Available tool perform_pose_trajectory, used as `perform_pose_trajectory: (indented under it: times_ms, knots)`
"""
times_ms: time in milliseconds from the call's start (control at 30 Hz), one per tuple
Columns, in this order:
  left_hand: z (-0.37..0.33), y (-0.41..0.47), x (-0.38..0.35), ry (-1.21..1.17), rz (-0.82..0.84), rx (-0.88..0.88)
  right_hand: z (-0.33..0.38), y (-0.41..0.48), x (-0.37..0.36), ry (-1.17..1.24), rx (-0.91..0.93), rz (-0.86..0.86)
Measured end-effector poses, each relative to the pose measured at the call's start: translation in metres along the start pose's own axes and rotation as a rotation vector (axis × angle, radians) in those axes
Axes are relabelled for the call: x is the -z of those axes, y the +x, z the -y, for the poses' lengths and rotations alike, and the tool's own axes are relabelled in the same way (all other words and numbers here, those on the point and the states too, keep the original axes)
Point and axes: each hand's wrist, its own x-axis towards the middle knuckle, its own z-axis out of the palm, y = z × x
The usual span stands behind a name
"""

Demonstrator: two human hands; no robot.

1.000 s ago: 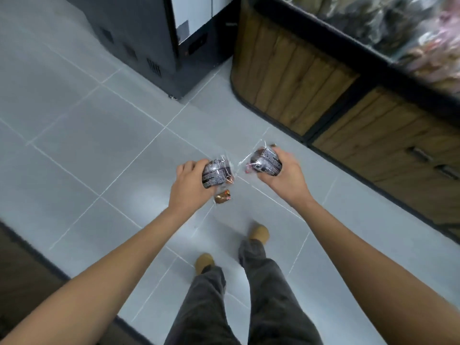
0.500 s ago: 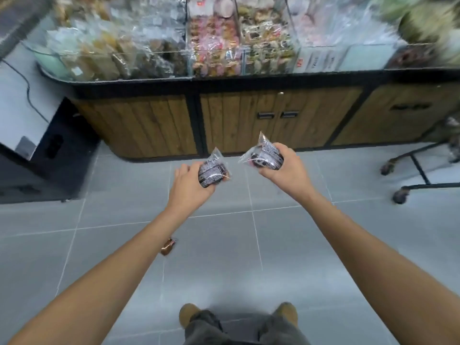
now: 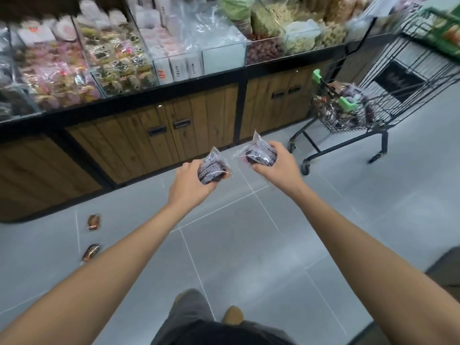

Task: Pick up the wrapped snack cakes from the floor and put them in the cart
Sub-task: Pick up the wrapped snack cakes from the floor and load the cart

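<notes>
Snack cakes (image 3: 94, 222) lie on grey tiled floor (image 3: 249, 257) near wooden shop counter (image 3: 119, 148).

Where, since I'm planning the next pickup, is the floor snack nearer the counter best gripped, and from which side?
Probably across the middle of the wrapped snack, fingers on its two long edges, coming down from above: it lies flat on the floor with bare tile all round. Its ends are blurred.
</notes>
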Motion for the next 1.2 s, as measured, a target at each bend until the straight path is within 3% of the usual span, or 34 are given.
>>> perform_pose_trajectory:
  times_ms: [267, 733, 967, 1200]
  knots:
    - [-0.088, 0.085, -0.085, 0.012, 0.134, -0.152, -0.088, 0.047, 0.074, -0.016, -0.122, -0.106]
    - [-0.279, 0.301, -0.252, -0.001, 0.409, -0.366, -0.218, 0.21, 0.237, -0.084, -0.367, -0.299]
    - [-0.38, 0.358, -0.326, 0.018, 0.505, -0.5, -0.284, 0.245, 0.315, -0.048, -0.496, -0.45]
    - [-0.468, 0.402, -0.425, 0.087, 0.599, -0.488, -0.374, 0.288, 0.402, -0.011, -0.564, -0.494]
